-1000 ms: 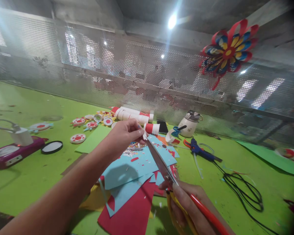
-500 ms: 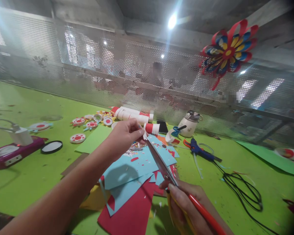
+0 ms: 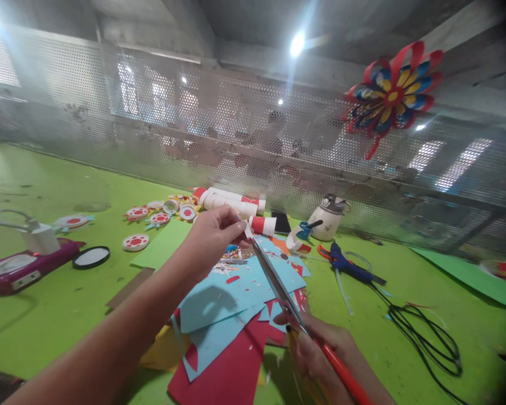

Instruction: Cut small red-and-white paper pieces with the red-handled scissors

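Our left hand [image 3: 213, 239] is raised over the table, fingertips [image 3: 238, 226] pinched together on a small white paper scrap [image 3: 248, 230], held up off the pile so the blades can reach its edge freely. Our right hand [image 3: 320, 360] is closed around the scissors [image 3: 278, 289], fingers wrapped on the red and yellow handles near the bottom edge of the view; the blades run up and away from that grip to meet the scrap right at the left fingertips. Blades look nearly together at the tip, but whether they are biting the paper we cannot tell.

Directly under the pinch and the blades lies a loose stack of blue, red and yellow paper sheets [image 3: 219, 315] with tiny offcuts on top, likely there to catch trimmings. Just beyond the left fingertips sits a red-and-white paper cup [image 3: 265, 225] on its side, with more rolled cups [image 3: 227, 199] behind it. Out past the left knuckles are small round red-white flower pieces [image 3: 135, 242] and a black-rimmed lid [image 3: 91, 257]. Off past the scissor blades on the right-hand side: a blue glue gun [image 3: 349, 267] with its black cord [image 3: 425, 337], and a white jar [image 3: 329, 218]. A paper flower [image 3: 390, 95] hangs on the mesh wall [image 3: 194, 124], well apart from both hands. All rests on the green table [image 3: 67, 304].
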{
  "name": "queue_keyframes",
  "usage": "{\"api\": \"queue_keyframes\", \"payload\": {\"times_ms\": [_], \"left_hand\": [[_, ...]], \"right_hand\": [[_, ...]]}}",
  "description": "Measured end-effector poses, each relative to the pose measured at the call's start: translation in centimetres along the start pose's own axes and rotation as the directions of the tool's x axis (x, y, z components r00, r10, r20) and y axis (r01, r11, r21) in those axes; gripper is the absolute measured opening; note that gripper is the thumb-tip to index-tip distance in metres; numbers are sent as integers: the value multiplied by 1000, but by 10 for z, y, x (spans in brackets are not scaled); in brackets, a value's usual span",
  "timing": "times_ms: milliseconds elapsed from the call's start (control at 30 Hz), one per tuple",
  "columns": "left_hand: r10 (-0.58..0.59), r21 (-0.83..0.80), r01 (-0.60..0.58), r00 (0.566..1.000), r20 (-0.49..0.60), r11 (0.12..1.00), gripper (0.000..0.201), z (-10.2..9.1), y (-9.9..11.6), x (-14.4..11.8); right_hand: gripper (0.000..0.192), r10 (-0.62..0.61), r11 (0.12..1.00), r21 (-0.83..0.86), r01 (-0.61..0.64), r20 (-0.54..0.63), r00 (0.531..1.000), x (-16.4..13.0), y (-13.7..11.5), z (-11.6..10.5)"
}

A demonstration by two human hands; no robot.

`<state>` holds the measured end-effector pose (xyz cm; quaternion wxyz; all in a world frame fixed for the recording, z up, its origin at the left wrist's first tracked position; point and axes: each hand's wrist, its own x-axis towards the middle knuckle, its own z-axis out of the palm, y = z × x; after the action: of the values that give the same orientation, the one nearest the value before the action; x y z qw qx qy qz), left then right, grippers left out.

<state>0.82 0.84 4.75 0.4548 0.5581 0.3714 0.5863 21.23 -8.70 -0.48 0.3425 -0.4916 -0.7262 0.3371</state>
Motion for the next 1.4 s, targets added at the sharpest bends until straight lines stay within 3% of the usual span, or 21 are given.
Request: {"api": "queue_keyframes", "payload": {"times_ms": [333, 667, 900, 1400], "left_hand": [[-1, -91, -4, 998, -57, 996, 12, 9, -3, -5], [22, -119, -35, 994, -111, 992, 12, 19, -4, -11], [34, -100, -45, 993, -113, 994, 13, 20, -5, -13], [18, -88, -27, 995, -101, 996, 14, 19, -7, -12]], "right_hand": [[54, -2, 999, 32, 2, 17, 1000, 1, 6, 0], [55, 37, 998, 45, -35, -38, 999, 1, 10, 5], [52, -4, 1000, -12, 2, -100, 995, 0, 4, 3], [50, 9, 999, 34, -8, -44, 999, -1, -1, 4]]}}
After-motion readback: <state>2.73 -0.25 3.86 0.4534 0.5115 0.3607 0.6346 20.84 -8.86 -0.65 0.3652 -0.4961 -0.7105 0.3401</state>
